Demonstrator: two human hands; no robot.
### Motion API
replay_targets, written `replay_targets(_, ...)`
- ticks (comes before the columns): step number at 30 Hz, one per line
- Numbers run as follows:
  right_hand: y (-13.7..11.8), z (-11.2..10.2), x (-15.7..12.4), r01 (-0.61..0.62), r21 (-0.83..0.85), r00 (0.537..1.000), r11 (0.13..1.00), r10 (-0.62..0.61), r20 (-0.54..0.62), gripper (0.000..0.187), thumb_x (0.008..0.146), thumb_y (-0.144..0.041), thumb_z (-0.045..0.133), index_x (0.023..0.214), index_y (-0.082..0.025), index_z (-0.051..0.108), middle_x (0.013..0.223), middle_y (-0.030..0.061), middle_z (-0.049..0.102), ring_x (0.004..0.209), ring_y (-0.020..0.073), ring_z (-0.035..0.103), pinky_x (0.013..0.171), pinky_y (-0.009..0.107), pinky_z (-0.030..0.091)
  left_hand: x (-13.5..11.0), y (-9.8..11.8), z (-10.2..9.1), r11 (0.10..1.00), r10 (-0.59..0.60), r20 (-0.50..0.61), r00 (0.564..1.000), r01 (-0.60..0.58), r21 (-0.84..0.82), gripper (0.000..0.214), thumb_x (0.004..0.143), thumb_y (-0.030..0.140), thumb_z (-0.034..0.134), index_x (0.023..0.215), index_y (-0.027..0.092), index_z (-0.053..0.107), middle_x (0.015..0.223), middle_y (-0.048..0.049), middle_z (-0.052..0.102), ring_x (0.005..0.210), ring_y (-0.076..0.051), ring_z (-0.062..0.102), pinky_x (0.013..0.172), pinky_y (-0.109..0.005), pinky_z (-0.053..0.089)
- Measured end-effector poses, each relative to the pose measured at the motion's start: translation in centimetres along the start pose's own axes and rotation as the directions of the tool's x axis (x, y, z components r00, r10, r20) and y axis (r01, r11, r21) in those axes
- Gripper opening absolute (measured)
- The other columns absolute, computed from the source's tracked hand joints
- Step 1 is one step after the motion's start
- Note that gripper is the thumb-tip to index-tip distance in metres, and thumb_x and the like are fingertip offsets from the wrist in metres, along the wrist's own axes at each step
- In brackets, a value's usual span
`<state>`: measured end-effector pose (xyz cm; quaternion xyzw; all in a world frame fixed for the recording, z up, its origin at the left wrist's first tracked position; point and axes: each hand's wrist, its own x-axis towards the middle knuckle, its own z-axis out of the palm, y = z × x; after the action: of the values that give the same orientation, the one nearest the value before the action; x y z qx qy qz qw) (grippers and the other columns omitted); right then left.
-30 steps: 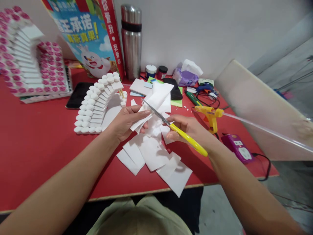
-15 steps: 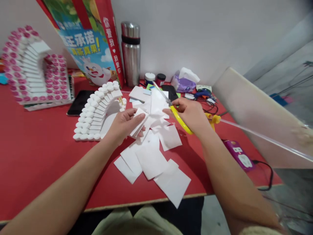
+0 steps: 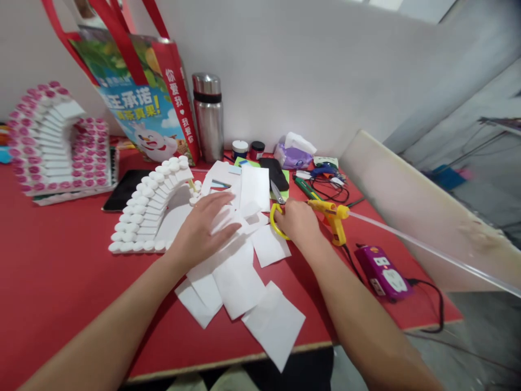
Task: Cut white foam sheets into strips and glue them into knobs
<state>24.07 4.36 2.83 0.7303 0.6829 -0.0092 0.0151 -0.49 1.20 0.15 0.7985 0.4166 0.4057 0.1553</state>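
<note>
My left hand (image 3: 205, 227) lies palm down with its fingers stretched over a pile of white paper pieces (image 3: 240, 277) on the red table (image 3: 52, 271). My right hand (image 3: 296, 220) rests on the table to the right of the pile, its fingers closed round the yellow handles of the scissors (image 3: 277, 213), whose blades point away toward the wall. More white sheets (image 3: 254, 187) lie just beyond both hands.
A white stepped foam model (image 3: 152, 209) stands left of my left hand; a pink-dotted one (image 3: 57, 144) is further left. A yellow glue gun (image 3: 331, 217), purple power strip (image 3: 382, 271), steel flask (image 3: 208, 117), printed bag (image 3: 142, 103), black phone (image 3: 124, 189) and small jars stand around.
My right hand has lowered the scissors from the paper to the table. My left hand has put its paper piece down and flattened onto the pile. The view has tilted up.
</note>
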Motion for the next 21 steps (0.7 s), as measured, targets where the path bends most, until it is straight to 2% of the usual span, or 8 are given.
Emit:
replay_targets(2,0.3,-0.2,0.1,0.004,0.01,1.0,1.0,-0.004,0.013,0.032,0.101,-0.031,0.048,0.109,-0.008,0.068,0.105,0.023,0.077,0.103,0.0329,0.075,0.08,0.034,0.051,-0.1,0.7,-0.4,0.995,0.091,0.097,0.991,-0.095,0.03,0.052,0.094,0.045,0.071,0.14,0.023,0.06,0.147,-0.0162,0.061,0.147,-0.036,0.047,0.121,-0.055,0.035)
replay_targets(4,0.6,-0.4,0.1,-0.006,0.014,1.0,1.0,0.005,0.017,0.033,0.101,-0.031,0.047,0.109,-0.008,0.068,0.105,0.0232,0.077,0.103,0.033,0.075,0.08,0.034,0.051,-0.2,1.8,-0.6,0.987,0.154,0.228,0.961,-0.16,0.009,0.058,0.092,0.052,0.073,0.142,0.025,0.06,0.152,-0.0158,0.059,0.153,-0.037,0.039,0.124,-0.058,0.028)
replay_targets(8,1.0,-0.6,0.1,-0.002,0.014,1.0,1.0,0.002,0.013,0.033,0.101,-0.032,0.048,0.113,-0.008,0.066,0.106,0.0231,0.077,0.105,0.0323,0.075,0.082,0.033,0.051,-0.8,5.0,-0.1,0.953,0.302,0.465,0.832,-0.251,-0.171,0.075,0.08,0.062,0.081,0.144,0.028,0.061,0.154,-0.0156,0.059,0.154,-0.039,0.039,0.129,-0.062,0.013)
replay_targets(11,0.9,-0.4,0.1,0.019,0.017,1.0,1.0,-0.019,0.019,0.033,0.101,-0.032,0.049,0.116,-0.008,0.066,0.11,0.0231,0.076,0.108,0.0314,0.074,0.084,0.032,0.05,-1.3,7.0,0.7,0.923,0.385,0.556,0.737,-0.309,-0.231,0.067,0.076,0.061,0.084,0.133,0.029,0.069,0.152,-0.0142,0.06,0.152,-0.042,0.04,0.129,-0.065,0.011)
replay_targets(13,0.9,-0.3,0.1,0.023,0.019,0.999,1.0,-0.024,0.027,0.032,0.1,-0.031,0.05,0.116,-0.008,0.066,0.111,0.0228,0.076,0.11,0.0311,0.073,0.085,0.032,0.05,-1.6,7.5,1.5,0.914,0.402,0.588,0.702,-0.345,-0.213,0.044,0.082,0.052,0.081,0.117,0.027,0.075,0.151,-0.0137,0.06,0.152,-0.043,0.041,0.128,-0.067,0.012)
replay_targets(16,0.8,-0.3,0.1,0.027,0.018,0.999,0.999,-0.027,0.032,0.032,0.1,-0.031,0.051,0.117,-0.009,0.065,0.111,0.0222,0.076,0.11,0.0309,0.073,0.084,0.032,0.051,-1.8,6.4,2.6,0.913,0.394,0.58,0.713,-0.375,-0.16,0.008,0.091,0.024,0.069,0.095,0.024,0.075,0.143,-0.011,0.066,0.145,-0.036,0.051,0.129,-0.064,0.015)
replay_targets(18,0.8,-0.4,0.0,0.027,0.009,0.999,1.0,-0.028,0.038,0.033,0.1,-0.032,0.051,0.118,-0.009,0.066,0.111,0.0221,0.076,0.109,0.0313,0.073,0.083,0.033,0.051,-1.7,4.8,3.1,0.927,0.363,0.566,0.74,-0.35,-0.136,0.014,0.093,0.015,0.06,0.095,0.023,0.072,0.14,-0.0101,0.069,0.141,-0.031,0.056,0.129,-0.061,0.016)
replay_targets(21,0.8,-0.5,-0.1,0.031,-0.009,0.998,0.999,-0.031,0.051,0.035,0.099,-0.035,0.052,0.119,-0.01,0.066,0.11,0.0222,0.076,0.108,0.0333,0.074,0.081,0.034,0.053,-1.0,2.1,3.2,0.955,0.286,0.483,0.828,-0.287,-0.075,0.018,0.099,0.016,0.052,0.104,0.019,0.069,0.137,-0.0163,0.069,0.134,-0.03,0.062,0.124,-0.06,0.029)
